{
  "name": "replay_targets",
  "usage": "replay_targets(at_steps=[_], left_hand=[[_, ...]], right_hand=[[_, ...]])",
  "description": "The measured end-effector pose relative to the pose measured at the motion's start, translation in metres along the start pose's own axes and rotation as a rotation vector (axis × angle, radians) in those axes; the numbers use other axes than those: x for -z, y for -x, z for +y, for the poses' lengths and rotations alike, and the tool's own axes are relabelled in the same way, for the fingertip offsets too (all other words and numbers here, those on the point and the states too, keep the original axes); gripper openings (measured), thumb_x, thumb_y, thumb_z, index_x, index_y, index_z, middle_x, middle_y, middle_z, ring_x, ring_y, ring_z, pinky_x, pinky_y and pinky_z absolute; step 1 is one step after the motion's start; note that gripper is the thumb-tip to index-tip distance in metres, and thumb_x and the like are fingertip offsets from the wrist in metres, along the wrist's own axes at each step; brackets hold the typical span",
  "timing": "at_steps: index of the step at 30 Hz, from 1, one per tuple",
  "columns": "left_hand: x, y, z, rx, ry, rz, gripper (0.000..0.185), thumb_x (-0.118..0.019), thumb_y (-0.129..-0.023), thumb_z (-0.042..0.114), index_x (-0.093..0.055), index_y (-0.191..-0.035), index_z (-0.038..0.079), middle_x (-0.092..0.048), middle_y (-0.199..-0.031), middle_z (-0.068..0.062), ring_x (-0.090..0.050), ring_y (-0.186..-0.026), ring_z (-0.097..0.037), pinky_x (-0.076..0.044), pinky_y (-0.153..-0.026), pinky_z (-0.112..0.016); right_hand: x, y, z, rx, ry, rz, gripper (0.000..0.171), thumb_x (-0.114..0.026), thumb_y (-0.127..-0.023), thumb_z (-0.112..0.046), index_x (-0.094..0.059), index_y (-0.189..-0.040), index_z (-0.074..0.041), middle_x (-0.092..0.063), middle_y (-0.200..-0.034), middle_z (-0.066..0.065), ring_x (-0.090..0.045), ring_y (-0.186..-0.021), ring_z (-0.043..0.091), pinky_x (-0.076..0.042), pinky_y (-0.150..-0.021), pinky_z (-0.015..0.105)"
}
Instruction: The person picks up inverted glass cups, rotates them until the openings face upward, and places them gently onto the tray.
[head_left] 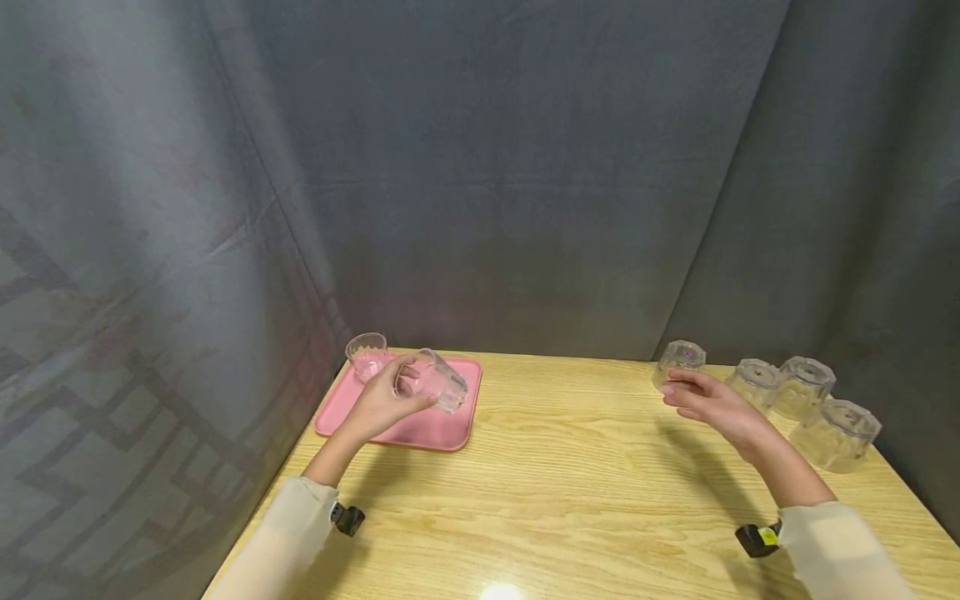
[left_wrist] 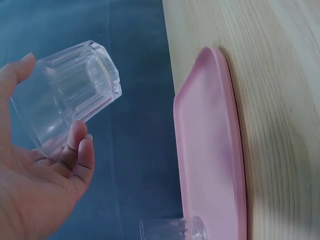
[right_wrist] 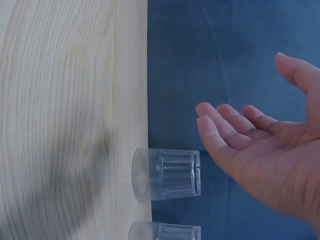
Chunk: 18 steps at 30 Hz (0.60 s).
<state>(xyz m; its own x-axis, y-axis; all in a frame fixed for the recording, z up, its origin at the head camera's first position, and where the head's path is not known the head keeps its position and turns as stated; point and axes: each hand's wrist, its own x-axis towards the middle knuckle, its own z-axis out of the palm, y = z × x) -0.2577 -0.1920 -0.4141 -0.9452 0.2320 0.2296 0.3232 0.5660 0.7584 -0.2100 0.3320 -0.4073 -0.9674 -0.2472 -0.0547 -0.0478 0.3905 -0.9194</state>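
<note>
Over the pink tray (head_left: 427, 432), my left hand (head_left: 384, 403) grips a clear, faceted plastic cup (left_wrist: 70, 92) near its rim. The cup is tilted, its thick base pointing away from the palm. Another clear cup (head_left: 367, 357) stands upright at the tray's back left corner, partly behind the hand. On the right, my right hand (head_left: 716, 408) hovers above the table with palm facing inward, fingers loosely extended and nothing in them. Closest to its fingertips is an upside-down cup (right_wrist: 167, 174), partly covered by the hand in the head view.
Several more upside-down cups stand at the table's right end, among them one cup (head_left: 836, 435) near the right wrist. Grey curtains (head_left: 510, 208) hang behind and beside the wooden table (head_left: 555, 492).
</note>
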Motion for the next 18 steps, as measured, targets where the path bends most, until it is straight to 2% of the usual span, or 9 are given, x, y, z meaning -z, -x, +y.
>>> replay_targets(at_steps=[4,7,11,14,18], left_hand=[[0.007,-0.001,-0.007,0.016,-0.018,0.014,0.077,-0.083,-0.082,0.041,-0.049,-0.144,0.011,-0.063,-0.123,-0.012,-0.061,-0.101,-0.024,-0.050,-0.087,-0.039],[0.012,-0.003,-0.014,0.035,-0.025,0.020,0.074,-0.083,-0.081,0.041,-0.050,-0.141,0.012,-0.063,-0.124,-0.013,-0.061,-0.102,-0.026,-0.050,-0.087,-0.040],[0.020,-0.005,-0.022,0.054,-0.029,0.019,0.071,-0.083,-0.082,0.042,-0.052,-0.140,0.015,-0.062,-0.124,-0.014,-0.060,-0.104,-0.029,-0.050,-0.089,-0.041],[0.026,-0.005,-0.027,0.071,-0.041,0.023,0.073,-0.082,-0.082,0.042,-0.050,-0.142,0.013,-0.062,-0.124,-0.015,-0.060,-0.103,-0.029,-0.049,-0.089,-0.042],[0.032,-0.006,-0.034,0.085,-0.074,0.039,0.077,-0.082,-0.082,0.040,-0.047,-0.143,0.010,-0.063,-0.122,-0.017,-0.062,-0.101,-0.029,-0.051,-0.088,-0.044]], right_hand=[[0.007,0.000,0.001,-0.014,0.028,-0.003,0.071,-0.051,-0.107,-0.031,-0.018,-0.155,0.010,-0.035,-0.151,0.035,-0.056,-0.114,-0.002,-0.050,-0.095,0.017],[0.011,-0.001,0.001,-0.024,0.049,-0.008,0.072,-0.050,-0.108,-0.031,-0.017,-0.155,0.011,-0.034,-0.152,0.036,-0.058,-0.124,0.015,-0.051,-0.096,0.020],[0.015,-0.003,0.001,-0.034,0.087,-0.008,0.073,-0.049,-0.108,-0.033,-0.017,-0.155,0.012,-0.034,-0.152,0.036,-0.050,-0.133,0.040,-0.052,-0.095,0.021],[0.017,-0.005,0.002,-0.049,0.119,0.005,0.074,-0.049,-0.108,-0.035,-0.018,-0.154,0.013,-0.037,-0.150,0.037,-0.047,-0.134,0.046,-0.053,-0.095,0.025],[0.020,-0.007,0.003,-0.078,0.153,0.011,0.077,-0.049,-0.107,-0.038,-0.017,-0.153,0.014,-0.035,-0.150,0.038,-0.043,-0.135,0.050,-0.051,-0.101,0.041]])
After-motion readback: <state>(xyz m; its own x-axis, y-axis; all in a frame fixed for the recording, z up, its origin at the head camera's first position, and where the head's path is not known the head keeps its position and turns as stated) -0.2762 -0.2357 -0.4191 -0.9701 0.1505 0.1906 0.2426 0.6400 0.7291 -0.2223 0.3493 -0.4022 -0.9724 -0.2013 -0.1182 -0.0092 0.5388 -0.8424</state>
